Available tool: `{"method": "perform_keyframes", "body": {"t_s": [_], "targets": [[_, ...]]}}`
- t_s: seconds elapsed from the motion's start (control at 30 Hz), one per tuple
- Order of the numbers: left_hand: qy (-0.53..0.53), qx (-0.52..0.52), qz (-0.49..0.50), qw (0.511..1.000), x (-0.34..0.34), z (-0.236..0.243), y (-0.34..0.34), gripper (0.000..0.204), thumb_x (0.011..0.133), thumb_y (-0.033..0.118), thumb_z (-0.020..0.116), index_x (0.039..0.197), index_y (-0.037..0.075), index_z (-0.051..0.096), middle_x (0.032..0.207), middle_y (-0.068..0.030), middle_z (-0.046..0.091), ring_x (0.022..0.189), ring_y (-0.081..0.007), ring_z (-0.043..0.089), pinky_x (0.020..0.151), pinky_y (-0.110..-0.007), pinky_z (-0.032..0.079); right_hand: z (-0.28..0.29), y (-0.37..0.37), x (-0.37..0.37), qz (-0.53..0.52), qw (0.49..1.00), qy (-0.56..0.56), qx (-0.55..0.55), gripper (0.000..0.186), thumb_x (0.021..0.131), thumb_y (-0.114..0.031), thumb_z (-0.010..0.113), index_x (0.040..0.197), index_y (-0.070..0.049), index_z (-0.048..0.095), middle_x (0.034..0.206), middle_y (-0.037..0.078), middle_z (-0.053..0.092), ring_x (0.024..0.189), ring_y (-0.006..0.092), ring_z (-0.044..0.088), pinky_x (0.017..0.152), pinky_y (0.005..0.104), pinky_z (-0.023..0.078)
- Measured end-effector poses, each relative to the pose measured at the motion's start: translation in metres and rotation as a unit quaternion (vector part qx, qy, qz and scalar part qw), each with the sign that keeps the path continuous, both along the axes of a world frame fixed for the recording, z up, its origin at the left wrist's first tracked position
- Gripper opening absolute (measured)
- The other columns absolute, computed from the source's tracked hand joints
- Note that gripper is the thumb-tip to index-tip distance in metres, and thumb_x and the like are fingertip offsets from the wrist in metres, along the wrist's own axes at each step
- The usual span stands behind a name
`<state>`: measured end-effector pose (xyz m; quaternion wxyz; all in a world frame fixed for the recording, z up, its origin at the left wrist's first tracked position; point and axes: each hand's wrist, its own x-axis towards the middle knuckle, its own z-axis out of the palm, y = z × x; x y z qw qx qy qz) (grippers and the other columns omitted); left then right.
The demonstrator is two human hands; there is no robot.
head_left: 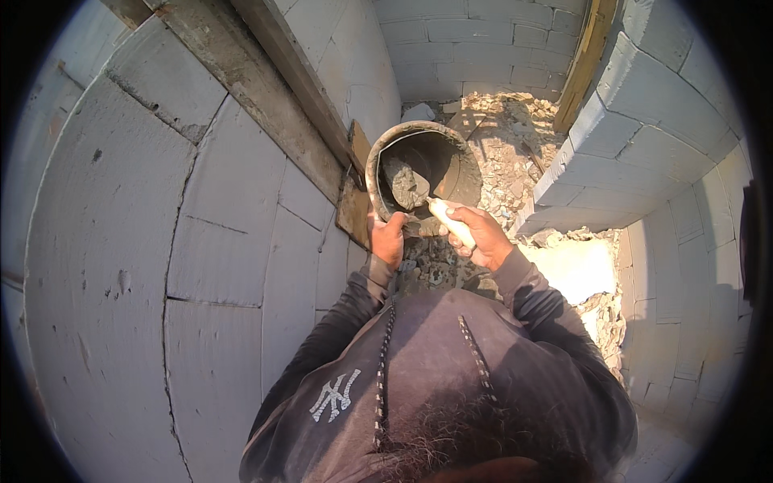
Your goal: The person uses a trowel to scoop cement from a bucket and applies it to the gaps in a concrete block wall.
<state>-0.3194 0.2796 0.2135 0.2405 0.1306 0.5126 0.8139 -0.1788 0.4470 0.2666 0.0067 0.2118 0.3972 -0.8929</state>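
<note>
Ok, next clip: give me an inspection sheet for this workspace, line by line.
Surface: rubble floor of broken stone and dust between the block walls; no table.
Job's things: round bucket with a lump of grey mortar inside; pale tool handle, its working end hidden.
Clutter: loose block chunk behind the bucket; debris pile by the bright patch at right.
Grips: left hand holds the bucket's near rim; right hand is closed around the tool handle.
Cables: nothing seen.
Surroundings: grey block wall at left with a wooden plank across it; further block walls behind and at right.
</note>
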Motion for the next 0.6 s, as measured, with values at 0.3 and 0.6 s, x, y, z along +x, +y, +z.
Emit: {"method": "perform_keyframes", "body": {"t_s": [0.3, 0.6], "targets": [[-0.234, 0.074, 0.113, 0.963, -0.024, -0.065, -0.025, 0.024, 0.088, 0.005, 0.059, 0.11, -0.002, 0.054, 0.105, -0.0151, 0.06, 0.104, -0.0381, 0.068, 0.09, -0.068, 0.059, 0.179, 0.033, -0.019, 0.004, 0.986, 0.12, 0.114, 0.053, 0.101, -0.019, 0.059, 0.148, 0.004, 0.048, 0.09, 0.013, 0.066, 0.059, 0.0098, 0.056, 0.04, 0.0211, 0.042], [-0.297, 0.058, 0.135, 0.944, -0.02, -0.119, -0.035, 0.031, 0.09, 0.008, 0.062, 0.115, -0.004, 0.047, 0.121, -0.0202, 0.053, 0.118, -0.0414, 0.061, 0.1, -0.075, 0.05, 0.428, -0.013, -0.207, -0.027, 0.829, 0.409, 0.381, 0.045, 0.102, -0.023, 0.058, 0.137, 0.005, 0.053, 0.093, 0.013, 0.07, 0.063, 0.0094, 0.061, 0.045, 0.0196, 0.049]]}}
